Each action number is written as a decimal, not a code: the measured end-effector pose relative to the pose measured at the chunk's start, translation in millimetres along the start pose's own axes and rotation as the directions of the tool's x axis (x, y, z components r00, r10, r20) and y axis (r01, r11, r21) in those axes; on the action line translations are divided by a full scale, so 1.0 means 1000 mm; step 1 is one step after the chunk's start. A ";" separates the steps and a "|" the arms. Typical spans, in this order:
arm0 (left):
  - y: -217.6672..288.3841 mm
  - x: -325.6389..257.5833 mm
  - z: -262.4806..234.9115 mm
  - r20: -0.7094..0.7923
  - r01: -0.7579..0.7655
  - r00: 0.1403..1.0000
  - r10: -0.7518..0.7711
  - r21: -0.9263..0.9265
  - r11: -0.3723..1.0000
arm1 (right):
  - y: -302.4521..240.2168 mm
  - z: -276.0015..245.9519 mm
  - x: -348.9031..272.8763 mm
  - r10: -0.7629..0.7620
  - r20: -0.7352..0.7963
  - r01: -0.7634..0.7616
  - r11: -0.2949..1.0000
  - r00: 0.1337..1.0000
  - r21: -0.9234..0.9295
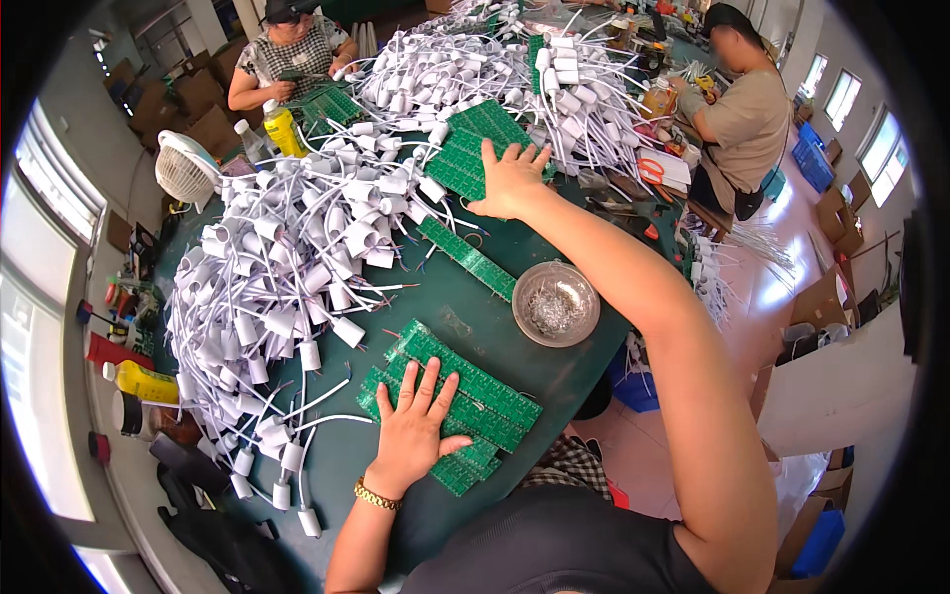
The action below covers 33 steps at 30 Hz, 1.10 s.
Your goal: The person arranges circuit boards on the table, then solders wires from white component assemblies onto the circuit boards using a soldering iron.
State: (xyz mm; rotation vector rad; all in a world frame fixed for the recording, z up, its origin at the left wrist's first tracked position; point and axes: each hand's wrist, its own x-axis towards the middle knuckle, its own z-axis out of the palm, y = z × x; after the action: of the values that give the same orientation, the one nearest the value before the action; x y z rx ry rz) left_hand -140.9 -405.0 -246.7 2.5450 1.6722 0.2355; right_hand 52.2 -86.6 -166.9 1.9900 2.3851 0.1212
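My left hand (414, 426) lies flat, fingers spread, on a stack of green circuit board panels (485, 396) near the table's front edge. Farther off, my right arm reaches across the table, and my right hand (512, 180) rests with fingers apart on the edge of another group of green circuit board panels (460, 158). Between the two groups lies a narrow green board strip (465, 257), its near end beside a round bowl (555, 304) of small metallic bits. Left of the boards spreads a big heap of white cylindrical caps with white cables (287, 247).
A second heap of white capped cables (435, 69) covers the far table. Yellow bottles (282, 129), a white fan (186, 166) and orange-handled scissors (651, 170) stand or lie around. Two people work at the far left and far right. Cardboard boxes (836, 213) line the right side.
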 end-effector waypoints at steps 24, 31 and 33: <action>-0.019 -0.009 -0.067 0.087 -0.183 0.884 -0.460 -0.840 -0.511 | -0.034 -0.057 -0.175 -0.839 -0.444 0.854 0.045 0.314 0.518; -0.010 -0.020 -0.062 -0.003 -0.388 0.755 -0.656 -0.809 -0.442 | -0.079 -0.025 -0.227 -0.760 -0.173 0.185 -0.070 0.627 0.980; -0.007 -0.022 -0.064 -0.104 -0.349 0.775 -0.623 -0.893 -0.285 | -0.092 -0.005 -0.224 -0.701 -0.146 0.060 -0.146 0.698 0.987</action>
State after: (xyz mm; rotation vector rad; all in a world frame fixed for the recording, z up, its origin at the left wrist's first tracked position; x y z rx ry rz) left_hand -167.1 -423.4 -186.2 0.7081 0.8252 1.7290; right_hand 1.6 -323.3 -174.4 0.6448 2.5833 -2.4657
